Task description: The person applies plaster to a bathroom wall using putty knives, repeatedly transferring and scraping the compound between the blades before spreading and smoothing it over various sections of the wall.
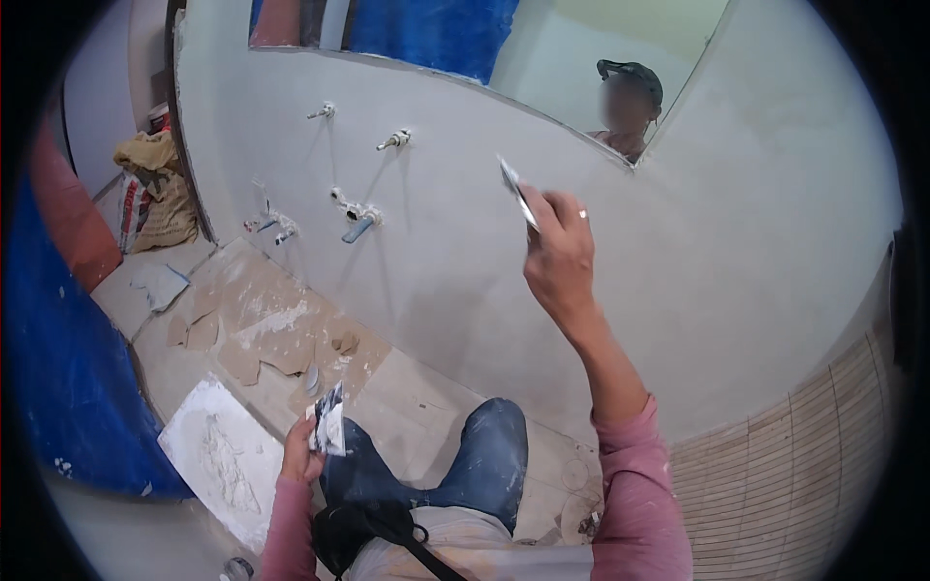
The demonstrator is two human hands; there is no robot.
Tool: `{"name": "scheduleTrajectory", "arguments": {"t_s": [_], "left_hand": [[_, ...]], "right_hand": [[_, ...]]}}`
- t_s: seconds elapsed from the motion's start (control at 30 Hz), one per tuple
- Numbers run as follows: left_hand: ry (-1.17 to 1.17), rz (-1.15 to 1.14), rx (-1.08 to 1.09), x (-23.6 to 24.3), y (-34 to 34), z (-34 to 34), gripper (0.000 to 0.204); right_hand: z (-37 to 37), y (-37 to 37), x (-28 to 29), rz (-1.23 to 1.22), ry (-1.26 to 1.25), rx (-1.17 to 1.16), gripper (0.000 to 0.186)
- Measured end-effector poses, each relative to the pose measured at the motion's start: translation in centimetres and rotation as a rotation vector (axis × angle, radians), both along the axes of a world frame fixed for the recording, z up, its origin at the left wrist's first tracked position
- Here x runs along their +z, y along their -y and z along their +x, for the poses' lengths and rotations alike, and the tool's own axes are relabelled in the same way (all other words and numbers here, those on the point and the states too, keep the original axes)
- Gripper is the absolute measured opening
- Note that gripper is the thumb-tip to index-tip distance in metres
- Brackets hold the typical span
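Raised in front of the grey plastered wall (756, 242), my right hand (560, 257) grips a metal putty knife (516, 194), its blade pointing up and left toward the wall just below the mirror (552, 68); I cannot tell whether it touches. Lower left, beside my left knee, my left hand (298, 448) holds a metal scraper (329, 421) smeared with pale putty. Under and left of that hand a white board (215, 455) with a pile of white filler lies on the floor.
Pipe fittings (360, 218) stick out of the wall. Cardboard pieces (262, 310) litter the floor (412, 382). A blue panel (77, 378) lines the left, sacks (155, 194) stand at the back left, and ribbed tiles (775, 474) lie at the right. The mirror reflects a person in a cap.
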State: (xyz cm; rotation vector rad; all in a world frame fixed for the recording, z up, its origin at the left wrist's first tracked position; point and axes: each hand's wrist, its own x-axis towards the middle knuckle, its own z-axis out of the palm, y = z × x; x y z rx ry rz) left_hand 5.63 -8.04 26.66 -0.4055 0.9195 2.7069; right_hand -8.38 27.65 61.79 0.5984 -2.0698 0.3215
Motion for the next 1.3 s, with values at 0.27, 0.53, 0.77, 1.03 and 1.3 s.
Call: {"name": "scheduleTrajectory", "arguments": {"t_s": [0.27,0.53,0.77,1.03,1.3], "left_hand": [[-0.076,0.061,0.153,3.2,0.8,2.4,0.035],[-0.103,0.105,0.208,5.4,0.6,3.8,0.035],[-0.1,0.107,0.227,5.0,-0.3,3.8,0.035],[-0.105,0.062,0.18,6.4,-1.6,3.2,0.036],[-0.094,0.015,0.189,8.0,-2.9,2.7,0.036]], "right_hand": [[-10.2,1.6,1.5,0.669,-0.477,-0.468,0.048],[-13.7,2.5,2.0,0.65,-0.512,-0.557,0.05],[-14.7,2.0,1.6,0.661,-0.519,-0.556,0.05],[-14.7,1.8,1.1,0.545,-0.456,-0.575,0.053],[-15.2,1.5,0.9,0.612,-0.481,-0.609,0.051]]}}
